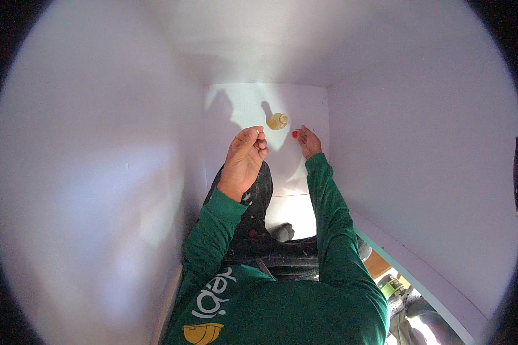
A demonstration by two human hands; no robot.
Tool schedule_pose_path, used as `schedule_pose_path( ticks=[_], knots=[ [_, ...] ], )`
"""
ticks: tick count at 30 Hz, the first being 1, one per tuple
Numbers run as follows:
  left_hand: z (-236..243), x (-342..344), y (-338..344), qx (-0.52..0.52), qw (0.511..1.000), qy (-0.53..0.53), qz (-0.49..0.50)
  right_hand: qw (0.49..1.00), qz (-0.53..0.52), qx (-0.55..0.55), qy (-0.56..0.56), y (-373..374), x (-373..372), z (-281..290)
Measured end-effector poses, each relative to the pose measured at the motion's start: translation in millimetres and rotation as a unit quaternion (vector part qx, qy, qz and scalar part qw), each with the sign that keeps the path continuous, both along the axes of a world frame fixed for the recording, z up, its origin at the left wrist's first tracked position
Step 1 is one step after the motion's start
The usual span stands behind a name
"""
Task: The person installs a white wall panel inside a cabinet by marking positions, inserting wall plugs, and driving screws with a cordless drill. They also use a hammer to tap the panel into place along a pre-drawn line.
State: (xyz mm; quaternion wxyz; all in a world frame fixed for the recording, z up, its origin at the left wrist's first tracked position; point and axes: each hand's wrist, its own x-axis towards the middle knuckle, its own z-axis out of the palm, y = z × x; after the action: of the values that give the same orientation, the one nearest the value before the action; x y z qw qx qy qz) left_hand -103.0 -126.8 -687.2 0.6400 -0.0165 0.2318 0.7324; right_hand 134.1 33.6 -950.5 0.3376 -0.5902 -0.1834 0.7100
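A small clear bottle (277,121) with yellowish contents stands on the white surface between my two hands, its uncapped mouth facing up. My right hand (310,143) is just right of it, fingertips pinching a small round red cap (295,134). On the bottle's near left side, my left hand (244,158) is raised with palm turned inward and thumb pressed to its fingers. A tiny pale spot shows at those fingertips, too small to name. Neither hand touches the bottle.
White walls close in on the left (92,172), right (426,149) and far side. My bent knee in dark trousers (262,184) rises beneath my left hand. Past a low ledge (408,264) at lower right lie a green-labelled container (390,286) and crumpled cloth (423,322).
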Motion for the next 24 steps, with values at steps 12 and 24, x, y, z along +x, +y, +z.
schedule_pose_path(
  ticks=[12,24],
  knots=[
    [-6.1,2.1,-0.8,-0.015,1.0,0.006,0.01,0.999,-0.017,0.005,0.039,1.9,-8.4,112.1],
    [103.1,12.8,-6.1,0.081,0.996,-0.015,-0.031,0.938,0.122,0.312,0.09,-80.6,-55.7,449.0]
  ],
)
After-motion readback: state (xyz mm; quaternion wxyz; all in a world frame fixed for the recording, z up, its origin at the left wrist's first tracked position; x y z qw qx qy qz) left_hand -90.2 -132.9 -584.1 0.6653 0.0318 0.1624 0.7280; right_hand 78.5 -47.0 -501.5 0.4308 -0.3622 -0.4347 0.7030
